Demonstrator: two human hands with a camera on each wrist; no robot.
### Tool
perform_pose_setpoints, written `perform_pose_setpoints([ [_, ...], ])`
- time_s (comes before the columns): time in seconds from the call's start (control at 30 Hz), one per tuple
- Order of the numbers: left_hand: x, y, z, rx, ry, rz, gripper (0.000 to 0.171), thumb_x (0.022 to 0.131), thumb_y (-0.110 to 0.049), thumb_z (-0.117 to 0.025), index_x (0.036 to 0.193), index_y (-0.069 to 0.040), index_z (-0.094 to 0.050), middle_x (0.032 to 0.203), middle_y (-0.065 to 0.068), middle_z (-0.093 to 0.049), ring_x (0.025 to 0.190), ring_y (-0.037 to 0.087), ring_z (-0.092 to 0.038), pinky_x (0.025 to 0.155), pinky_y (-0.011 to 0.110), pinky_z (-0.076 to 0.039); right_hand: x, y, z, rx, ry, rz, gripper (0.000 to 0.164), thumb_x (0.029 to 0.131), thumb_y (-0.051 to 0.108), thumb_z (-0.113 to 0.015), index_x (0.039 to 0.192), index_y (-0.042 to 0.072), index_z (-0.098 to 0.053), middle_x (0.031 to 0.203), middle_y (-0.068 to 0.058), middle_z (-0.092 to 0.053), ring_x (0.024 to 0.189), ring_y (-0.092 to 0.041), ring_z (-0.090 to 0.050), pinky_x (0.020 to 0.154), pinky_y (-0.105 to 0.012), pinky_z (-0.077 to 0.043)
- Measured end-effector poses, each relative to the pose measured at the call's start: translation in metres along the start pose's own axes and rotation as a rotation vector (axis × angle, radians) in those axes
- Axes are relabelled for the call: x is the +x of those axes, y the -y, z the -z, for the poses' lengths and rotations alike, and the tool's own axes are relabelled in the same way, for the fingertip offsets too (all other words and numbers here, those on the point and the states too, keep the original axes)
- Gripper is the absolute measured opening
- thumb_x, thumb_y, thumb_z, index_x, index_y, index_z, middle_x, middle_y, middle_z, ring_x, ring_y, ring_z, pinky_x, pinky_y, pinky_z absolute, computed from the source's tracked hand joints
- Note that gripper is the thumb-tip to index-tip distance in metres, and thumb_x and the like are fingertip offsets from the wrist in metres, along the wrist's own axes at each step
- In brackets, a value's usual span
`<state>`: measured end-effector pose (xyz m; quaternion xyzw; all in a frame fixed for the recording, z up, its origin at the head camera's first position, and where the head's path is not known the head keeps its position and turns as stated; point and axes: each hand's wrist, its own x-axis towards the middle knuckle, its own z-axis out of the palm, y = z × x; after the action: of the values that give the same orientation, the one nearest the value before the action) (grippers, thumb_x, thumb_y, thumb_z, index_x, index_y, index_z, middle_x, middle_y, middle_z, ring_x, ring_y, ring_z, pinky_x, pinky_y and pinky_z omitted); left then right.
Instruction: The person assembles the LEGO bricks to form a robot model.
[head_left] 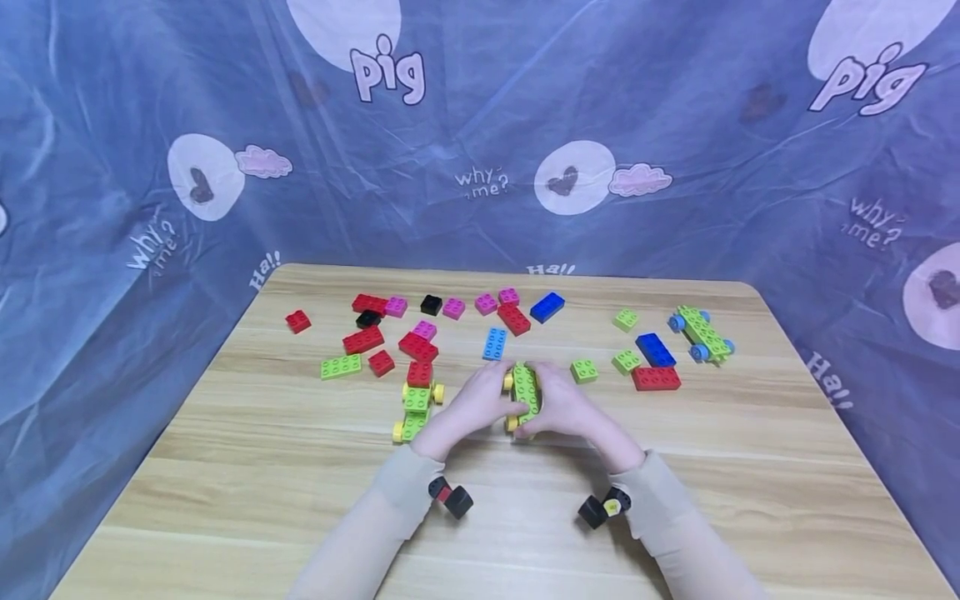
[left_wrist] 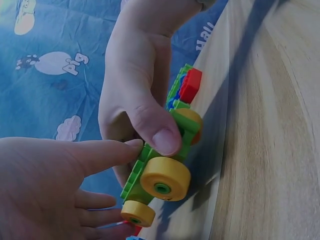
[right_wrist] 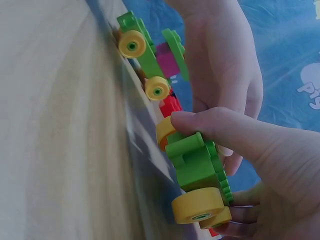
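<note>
A green toy car base [head_left: 527,390] with yellow wheels is held between both hands near the middle of the table. My left hand [head_left: 480,402] grips it from the left, its thumb touching the studded top in the left wrist view. From the other side my right hand [head_left: 564,402] holds it, the thumb [right_wrist: 187,121] lying by a yellow wheel and the fingers behind the studs. The car base [left_wrist: 137,175] is tilted in the wrist views. Beside my left forearm stands another green car [head_left: 416,408] with yellow wheels, a brick stacked on it.
Loose red, pink and black bricks lie at the back left, among them a red brick [head_left: 363,339]. A light blue brick [head_left: 494,343] lies beyond the hands. At right are green bricks, a dark blue brick [head_left: 656,350], a red brick [head_left: 656,379] and a blue-wheeled green car base [head_left: 702,333].
</note>
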<state>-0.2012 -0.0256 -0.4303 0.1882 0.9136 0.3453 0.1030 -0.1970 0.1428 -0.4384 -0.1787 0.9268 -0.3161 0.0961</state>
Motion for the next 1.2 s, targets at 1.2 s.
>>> perform_pose_setpoints([
  [1.2,-0.001,0.009,0.004,0.059,0.124,-0.025,0.078,0.078,-0.028,-0.08,0.14,0.001,-0.044,0.143,0.016,-0.048,0.133,0.032,-0.045,0.11,0.043,-0.037,-0.004,-0.017,0.009,0.066,0.124,0.116,0.106,0.062,0.033,-0.089,0.142,-0.01,-0.034,0.142,-0.029,-0.042,0.132,-0.044,-0.041,0.11,-0.055,-0.033],
])
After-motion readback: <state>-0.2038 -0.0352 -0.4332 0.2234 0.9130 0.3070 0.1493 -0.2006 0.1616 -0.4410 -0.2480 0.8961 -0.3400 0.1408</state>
